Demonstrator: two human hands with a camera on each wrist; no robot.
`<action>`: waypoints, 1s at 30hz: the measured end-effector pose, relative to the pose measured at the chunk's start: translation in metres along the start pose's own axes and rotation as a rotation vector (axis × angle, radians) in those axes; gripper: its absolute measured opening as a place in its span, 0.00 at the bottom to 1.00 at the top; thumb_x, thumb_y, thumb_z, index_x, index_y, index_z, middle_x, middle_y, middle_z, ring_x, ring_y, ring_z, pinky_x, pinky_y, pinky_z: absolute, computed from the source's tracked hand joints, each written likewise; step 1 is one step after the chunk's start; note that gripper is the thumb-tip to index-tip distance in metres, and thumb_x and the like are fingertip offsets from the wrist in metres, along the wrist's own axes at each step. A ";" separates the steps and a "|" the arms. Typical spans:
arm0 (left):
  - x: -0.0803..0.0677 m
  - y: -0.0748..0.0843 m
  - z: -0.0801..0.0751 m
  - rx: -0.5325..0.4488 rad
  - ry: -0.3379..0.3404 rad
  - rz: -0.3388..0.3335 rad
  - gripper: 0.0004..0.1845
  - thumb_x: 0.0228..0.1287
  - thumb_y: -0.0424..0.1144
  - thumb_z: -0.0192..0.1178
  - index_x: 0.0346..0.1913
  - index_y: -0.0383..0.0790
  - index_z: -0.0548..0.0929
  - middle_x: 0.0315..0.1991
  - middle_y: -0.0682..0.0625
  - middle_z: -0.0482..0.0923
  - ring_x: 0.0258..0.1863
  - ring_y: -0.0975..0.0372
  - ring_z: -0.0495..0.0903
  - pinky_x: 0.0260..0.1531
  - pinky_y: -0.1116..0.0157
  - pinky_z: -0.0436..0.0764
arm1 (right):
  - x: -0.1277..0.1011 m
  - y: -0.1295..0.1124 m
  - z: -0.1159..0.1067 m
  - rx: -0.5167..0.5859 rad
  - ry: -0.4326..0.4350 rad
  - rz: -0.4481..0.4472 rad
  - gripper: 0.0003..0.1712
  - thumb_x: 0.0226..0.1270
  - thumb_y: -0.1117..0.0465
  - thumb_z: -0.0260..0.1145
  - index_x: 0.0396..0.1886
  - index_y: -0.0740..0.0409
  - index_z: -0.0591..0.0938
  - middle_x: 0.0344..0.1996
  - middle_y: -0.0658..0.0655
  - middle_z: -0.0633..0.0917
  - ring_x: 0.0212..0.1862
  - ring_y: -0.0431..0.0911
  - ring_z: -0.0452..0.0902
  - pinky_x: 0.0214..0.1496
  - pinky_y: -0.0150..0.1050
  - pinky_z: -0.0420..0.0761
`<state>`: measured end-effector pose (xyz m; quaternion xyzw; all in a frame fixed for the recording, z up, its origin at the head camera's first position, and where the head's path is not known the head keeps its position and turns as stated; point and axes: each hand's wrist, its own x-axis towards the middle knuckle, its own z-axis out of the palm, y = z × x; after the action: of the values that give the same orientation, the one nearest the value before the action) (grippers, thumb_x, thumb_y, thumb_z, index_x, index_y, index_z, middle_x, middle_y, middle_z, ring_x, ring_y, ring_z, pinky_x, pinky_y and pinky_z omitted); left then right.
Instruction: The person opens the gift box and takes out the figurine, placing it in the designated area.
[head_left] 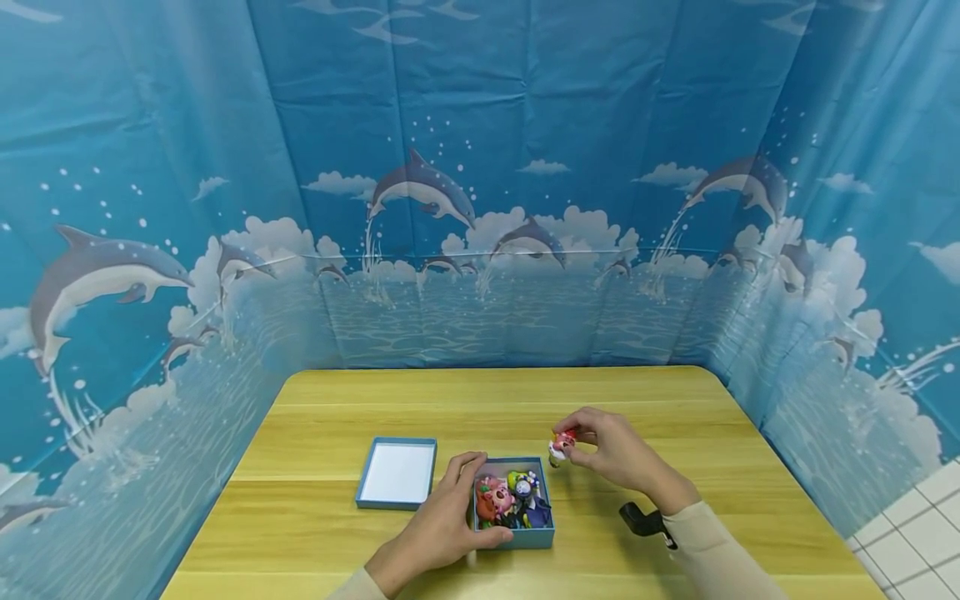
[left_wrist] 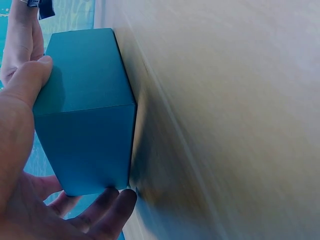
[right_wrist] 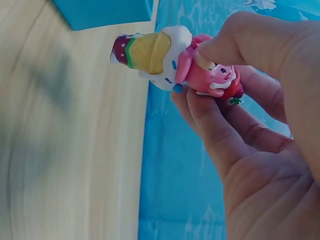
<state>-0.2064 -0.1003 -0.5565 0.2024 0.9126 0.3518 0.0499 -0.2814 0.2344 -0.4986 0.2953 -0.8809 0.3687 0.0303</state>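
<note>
The left hand (head_left: 442, 521) grips the near-left corner of a small blue box (head_left: 534, 537), thumb along one wall and fingers curled round the other, as the left wrist view shows. The box stands on the wooden counter (head_left: 315, 517) and is packed with small colourful figures (head_left: 510, 498). Just beyond its far-right corner, the right hand (head_left: 611, 450) pinches a pink and white figure (head_left: 561, 445) between thumb and fingertips, holding it above the counter. The box lid (head_left: 397, 472) lies open side up just left of the box
</note>
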 end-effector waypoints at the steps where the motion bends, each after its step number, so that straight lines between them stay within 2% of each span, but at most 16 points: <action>1: 0.000 0.000 0.000 -0.001 -0.001 -0.001 0.65 0.69 0.76 0.77 0.95 0.44 0.59 0.93 0.46 0.59 0.80 0.44 0.81 0.72 0.42 0.89 | 0.000 0.001 0.000 0.000 -0.003 0.008 0.13 0.82 0.66 0.77 0.61 0.60 0.92 0.56 0.56 0.93 0.57 0.50 0.95 0.65 0.50 0.95; 11: 0.000 0.000 -0.001 -0.010 0.002 -0.001 0.66 0.68 0.76 0.77 0.95 0.45 0.59 0.93 0.46 0.59 0.80 0.43 0.80 0.73 0.42 0.89 | 0.002 0.014 0.008 -0.019 -0.025 0.011 0.12 0.82 0.67 0.76 0.60 0.59 0.92 0.55 0.56 0.94 0.58 0.57 0.95 0.63 0.57 0.95; 15: -0.001 0.001 -0.001 -0.010 0.000 0.001 0.66 0.69 0.76 0.77 0.95 0.44 0.59 0.93 0.45 0.59 0.81 0.43 0.80 0.73 0.41 0.88 | 0.002 0.019 0.011 -0.029 -0.048 0.006 0.14 0.80 0.69 0.76 0.61 0.62 0.92 0.56 0.58 0.94 0.58 0.59 0.95 0.61 0.55 0.96; 22: -0.001 0.001 -0.001 -0.014 -0.003 -0.005 0.66 0.68 0.75 0.78 0.95 0.44 0.59 0.93 0.45 0.58 0.80 0.42 0.80 0.74 0.40 0.88 | 0.004 0.026 0.017 -0.020 -0.083 0.029 0.17 0.78 0.72 0.75 0.63 0.65 0.90 0.58 0.60 0.93 0.59 0.58 0.93 0.63 0.52 0.96; 30: -0.001 -0.001 0.001 -0.014 0.002 0.002 0.65 0.69 0.73 0.78 0.95 0.44 0.59 0.92 0.46 0.59 0.79 0.43 0.81 0.73 0.41 0.88 | 0.004 0.021 0.020 -0.011 -0.097 0.066 0.19 0.80 0.70 0.75 0.67 0.66 0.89 0.61 0.62 0.92 0.62 0.59 0.92 0.66 0.56 0.94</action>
<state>-0.2061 -0.1012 -0.5581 0.2026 0.9100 0.3584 0.0501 -0.2922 0.2303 -0.5255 0.2832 -0.8927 0.3498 -0.0228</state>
